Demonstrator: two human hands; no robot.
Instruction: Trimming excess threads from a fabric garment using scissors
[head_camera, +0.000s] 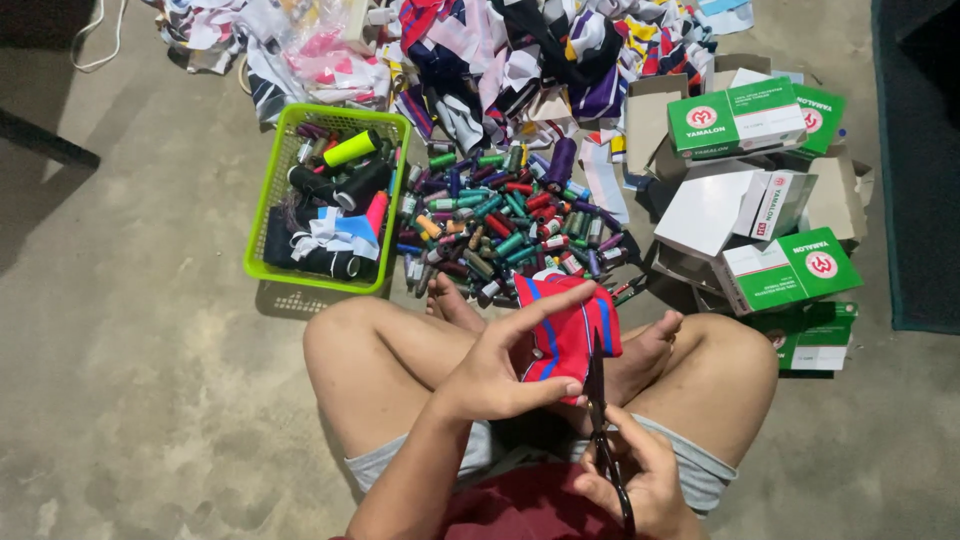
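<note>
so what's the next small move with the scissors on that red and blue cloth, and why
Probably close the blades for one short snip. The left hand pinches the red and blue cloth up off the lap, and the right hand holds the black scissors with the tips pointing up against the cloth's lower edge. Whether the blades already straddle the cloth cannot be told, so easing them on first may be needed.

The grey concrete floor (150, 400) carries a green plastic basket (268, 200), a heap of coloured thread spools (505, 225), a pile of fabric scraps (520, 50) and green-and-white cardboard boxes (790, 270).
</note>
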